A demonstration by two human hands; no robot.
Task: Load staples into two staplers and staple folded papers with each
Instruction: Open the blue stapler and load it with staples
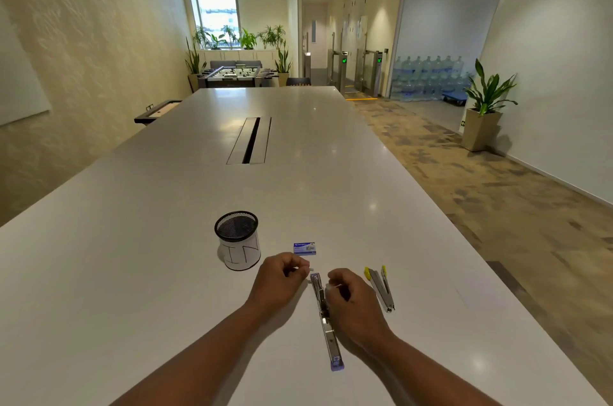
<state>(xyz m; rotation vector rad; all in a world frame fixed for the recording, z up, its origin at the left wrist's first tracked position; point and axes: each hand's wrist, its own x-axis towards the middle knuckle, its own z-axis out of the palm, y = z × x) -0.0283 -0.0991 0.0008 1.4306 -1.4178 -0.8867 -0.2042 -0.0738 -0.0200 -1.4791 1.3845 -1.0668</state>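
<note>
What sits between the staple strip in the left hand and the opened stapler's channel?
Nothing visible. The left hand pinches the staple strip just beyond the opened stapler; the right hand sits on its right side.

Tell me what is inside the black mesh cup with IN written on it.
Through the open top of the mesh cup, only dark mesh wall and a pale patch low inside show. Nothing sticks up above the rim. The white paper label wraps the lower part, so anything lying at the bottom cannot be made out.
</note>
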